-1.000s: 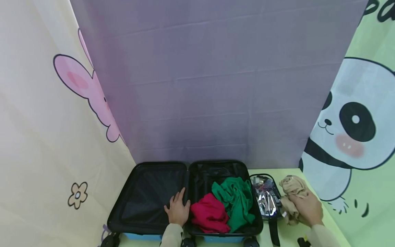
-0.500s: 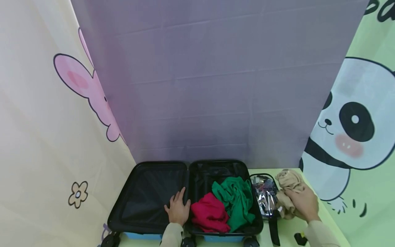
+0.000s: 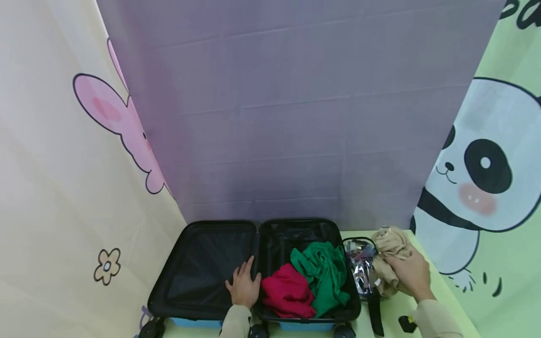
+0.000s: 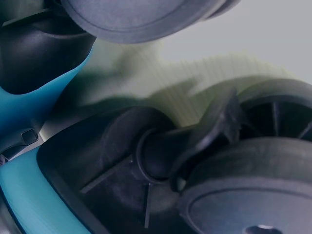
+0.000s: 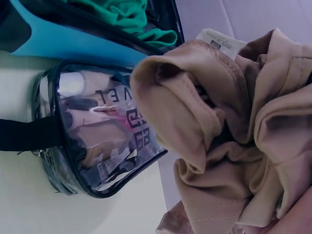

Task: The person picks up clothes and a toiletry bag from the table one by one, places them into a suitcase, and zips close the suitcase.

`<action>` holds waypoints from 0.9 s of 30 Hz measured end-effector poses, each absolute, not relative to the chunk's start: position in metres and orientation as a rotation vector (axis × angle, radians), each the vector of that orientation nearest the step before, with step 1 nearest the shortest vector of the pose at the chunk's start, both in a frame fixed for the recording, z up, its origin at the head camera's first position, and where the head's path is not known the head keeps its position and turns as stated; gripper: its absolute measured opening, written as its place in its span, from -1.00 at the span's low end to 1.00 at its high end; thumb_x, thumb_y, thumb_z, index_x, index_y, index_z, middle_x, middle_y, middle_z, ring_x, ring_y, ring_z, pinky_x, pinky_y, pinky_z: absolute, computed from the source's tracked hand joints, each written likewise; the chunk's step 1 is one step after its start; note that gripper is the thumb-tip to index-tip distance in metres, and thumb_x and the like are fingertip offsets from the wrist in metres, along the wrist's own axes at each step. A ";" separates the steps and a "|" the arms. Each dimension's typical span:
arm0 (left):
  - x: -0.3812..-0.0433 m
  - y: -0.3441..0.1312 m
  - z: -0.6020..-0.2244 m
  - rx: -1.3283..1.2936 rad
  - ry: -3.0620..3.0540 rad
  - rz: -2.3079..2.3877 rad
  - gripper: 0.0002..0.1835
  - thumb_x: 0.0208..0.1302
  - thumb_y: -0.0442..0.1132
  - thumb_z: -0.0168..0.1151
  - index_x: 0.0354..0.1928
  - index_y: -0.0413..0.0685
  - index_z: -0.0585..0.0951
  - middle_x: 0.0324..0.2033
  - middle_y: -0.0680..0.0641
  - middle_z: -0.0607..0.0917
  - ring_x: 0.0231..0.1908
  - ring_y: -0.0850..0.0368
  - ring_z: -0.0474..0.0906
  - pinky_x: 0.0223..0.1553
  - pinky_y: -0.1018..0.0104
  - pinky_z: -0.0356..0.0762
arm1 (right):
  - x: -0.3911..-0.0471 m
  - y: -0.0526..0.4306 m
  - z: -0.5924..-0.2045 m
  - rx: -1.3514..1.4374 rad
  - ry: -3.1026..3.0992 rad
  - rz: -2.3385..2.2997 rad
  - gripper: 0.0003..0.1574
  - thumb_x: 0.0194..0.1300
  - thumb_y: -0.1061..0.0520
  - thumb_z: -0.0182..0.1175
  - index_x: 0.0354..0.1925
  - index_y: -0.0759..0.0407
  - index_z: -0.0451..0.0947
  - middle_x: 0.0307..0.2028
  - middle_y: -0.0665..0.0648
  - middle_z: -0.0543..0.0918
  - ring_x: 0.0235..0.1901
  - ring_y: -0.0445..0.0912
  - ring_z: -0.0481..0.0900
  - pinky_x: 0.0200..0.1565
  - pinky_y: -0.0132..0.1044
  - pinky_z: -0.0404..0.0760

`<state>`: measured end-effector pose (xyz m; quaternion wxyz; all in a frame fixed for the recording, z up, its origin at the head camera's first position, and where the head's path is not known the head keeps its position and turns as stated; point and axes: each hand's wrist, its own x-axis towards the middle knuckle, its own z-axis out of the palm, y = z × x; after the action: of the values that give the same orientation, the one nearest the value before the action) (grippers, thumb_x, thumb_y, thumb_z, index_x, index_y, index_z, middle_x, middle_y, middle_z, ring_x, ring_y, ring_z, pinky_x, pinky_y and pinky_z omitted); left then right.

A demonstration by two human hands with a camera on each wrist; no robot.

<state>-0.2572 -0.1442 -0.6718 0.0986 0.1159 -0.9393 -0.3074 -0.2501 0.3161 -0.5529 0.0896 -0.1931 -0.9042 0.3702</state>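
A black-lined suitcase point(image 3: 203, 277) lies spread open in the head view. My left hand point(image 3: 244, 287), fingers spread, rests on its left half near the middle hinge. In the right half sit a crumpled red garment point(image 3: 289, 293) and a green garment point(image 3: 322, 274). My right hand point(image 3: 413, 273) grips a bunched beige garment point(image 3: 390, 240), whose white label point(image 5: 219, 43) shows in the right wrist view. It overlaps the right side of a clear, black-edged toiletry bag point(image 5: 105, 129) in the head view. Neither hand's fingers show clearly in the wrist views.
Black suitcase wheels point(image 4: 234, 200) and the blue shell point(image 4: 39, 195) fill the left wrist view. The toiletry bag's black strap point(image 3: 375, 314) trails toward the front of the pale green table point(image 3: 393, 319). A grey-purple curtain point(image 3: 270, 141) hangs behind; printed curtains flank it.
My right hand has moved left and slightly away from me with the beige garment, which now covers part of the toiletry bag. My left hand has stayed put.
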 end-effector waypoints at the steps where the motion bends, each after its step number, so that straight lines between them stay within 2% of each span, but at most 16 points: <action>1: -0.257 -0.144 -0.672 0.343 -2.779 -0.909 -0.36 0.35 0.01 0.32 0.45 0.35 0.43 0.35 -0.10 0.57 0.39 -0.24 0.36 0.26 -0.71 0.01 | -0.250 0.315 -0.552 -0.573 -2.691 1.097 -0.36 0.14 -0.20 0.42 -0.07 0.24 0.49 -0.09 0.38 0.67 -0.21 0.15 0.60 -0.45 -0.26 0.43; 14: -0.259 -0.145 -0.675 0.348 -2.787 -0.909 -0.36 0.35 0.02 0.32 0.46 0.37 0.43 0.35 -0.09 0.57 0.40 -0.24 0.35 0.27 -0.71 0.00 | -0.253 0.303 -0.543 -0.520 -2.669 1.104 -0.35 0.12 -0.15 0.46 -0.04 0.26 0.51 -0.12 0.35 0.68 -0.23 0.12 0.59 -0.41 -0.26 0.46; 27: -0.259 -0.145 -0.675 0.341 -2.789 -0.903 -0.36 0.35 0.02 0.31 0.46 0.35 0.42 0.35 -0.10 0.57 0.39 -0.25 0.35 0.26 -0.71 0.00 | -0.254 0.288 -0.531 -0.412 -2.635 1.125 -0.48 0.10 -0.07 0.44 -0.12 0.22 0.55 -0.25 0.26 0.69 -0.33 0.06 0.54 -0.43 -0.23 0.47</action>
<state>-0.2589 -0.1451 -0.6745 0.0951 0.1150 -0.9407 -0.3047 -0.2543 0.2879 -0.5312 0.1231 -0.1414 -0.9034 0.3857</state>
